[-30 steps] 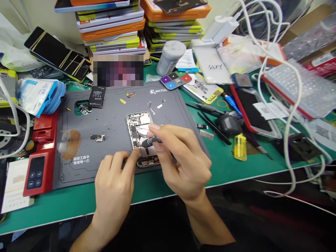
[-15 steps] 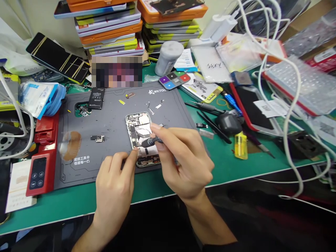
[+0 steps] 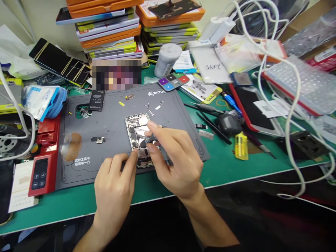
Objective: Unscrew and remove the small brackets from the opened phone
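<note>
An opened smartphone (image 3: 137,121) lies on the grey work mat (image 3: 112,119), its inner parts and white-silver frame showing. My left hand (image 3: 115,178) is at the phone's lower left edge, fingers curled and fingertips against the frame. Over the phone's lower half, my right hand (image 3: 178,157) grips a dark screwdriver (image 3: 147,140) between thumb and fingers; where its tip rests is hidden. Left of the phone lies a small metal-and-black part (image 3: 98,140). Behind it is a black battery (image 3: 97,100). Tiny brackets and a flex piece (image 3: 129,97) are scattered above the phone.
Stacked orange and yellow cases (image 3: 110,38) stand at the back. A grey jar (image 3: 168,60) and a coloured magnetic pad (image 3: 173,81) sit before them. To the right are tweezers (image 3: 214,127), a yellow lighter (image 3: 240,146) and white cables (image 3: 294,91). A red device (image 3: 42,175) borders the mat's left.
My right hand has shifted slightly left, and its fingers have changed position around the screwdriver. My left hand stays at the phone's edge. The whole view has moved a little.
</note>
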`<state>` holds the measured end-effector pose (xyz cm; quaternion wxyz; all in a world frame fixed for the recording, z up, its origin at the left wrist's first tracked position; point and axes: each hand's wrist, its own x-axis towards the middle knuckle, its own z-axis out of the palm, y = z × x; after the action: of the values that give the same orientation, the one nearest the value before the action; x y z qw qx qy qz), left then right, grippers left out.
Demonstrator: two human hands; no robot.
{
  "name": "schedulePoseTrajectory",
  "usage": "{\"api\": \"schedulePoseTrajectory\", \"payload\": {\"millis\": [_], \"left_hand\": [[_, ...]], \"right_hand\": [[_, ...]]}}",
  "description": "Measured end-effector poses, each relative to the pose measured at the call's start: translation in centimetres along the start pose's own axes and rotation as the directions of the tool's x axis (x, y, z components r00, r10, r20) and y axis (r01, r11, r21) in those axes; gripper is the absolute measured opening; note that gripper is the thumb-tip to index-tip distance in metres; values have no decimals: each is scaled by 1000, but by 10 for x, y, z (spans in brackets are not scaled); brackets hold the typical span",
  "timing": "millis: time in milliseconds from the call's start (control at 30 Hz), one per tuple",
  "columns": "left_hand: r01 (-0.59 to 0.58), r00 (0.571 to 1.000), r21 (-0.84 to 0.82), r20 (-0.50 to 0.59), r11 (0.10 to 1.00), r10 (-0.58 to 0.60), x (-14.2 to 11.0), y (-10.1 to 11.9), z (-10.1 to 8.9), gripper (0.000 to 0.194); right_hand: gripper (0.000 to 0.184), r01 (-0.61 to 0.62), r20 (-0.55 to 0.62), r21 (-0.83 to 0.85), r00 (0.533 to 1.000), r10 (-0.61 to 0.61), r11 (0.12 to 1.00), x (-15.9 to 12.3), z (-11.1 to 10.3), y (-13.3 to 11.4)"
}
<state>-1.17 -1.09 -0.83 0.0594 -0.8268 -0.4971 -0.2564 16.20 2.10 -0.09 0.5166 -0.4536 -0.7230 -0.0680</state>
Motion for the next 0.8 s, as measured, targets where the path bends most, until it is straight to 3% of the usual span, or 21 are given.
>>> {"api": "schedulePoseTrajectory", "payload": {"millis": [100, 267, 400, 667, 800], "left_hand": [[-1, 1000, -34, -2, 999, 1, -1, 0, -3, 31], [16, 988, -356, -138, 934, -69, -12, -2, -14, 33], [142, 979, -536, -49, 832, -198, -17, -4, -20, 27], [153, 979, -538, -29, 829, -200, -15, -4, -19, 20], [167, 980, -540, -3, 825, -201, -19, -4, -18, 27]], "right_hand": [[59, -4, -10, -3, 1000, 4, 1000, 0, 0, -1], [58, 0, 7, 17, 1000, 0, 1000, -1, -1, -1], [61, 3, 5, 16, 1000, -4, 1000, -2, -1, 0], [66, -7, 11, 34, 1000, 7, 999, -5, -1, 0], [76, -21, 59, 8, 998, 21, 1000, -7, 0, 1]]}}
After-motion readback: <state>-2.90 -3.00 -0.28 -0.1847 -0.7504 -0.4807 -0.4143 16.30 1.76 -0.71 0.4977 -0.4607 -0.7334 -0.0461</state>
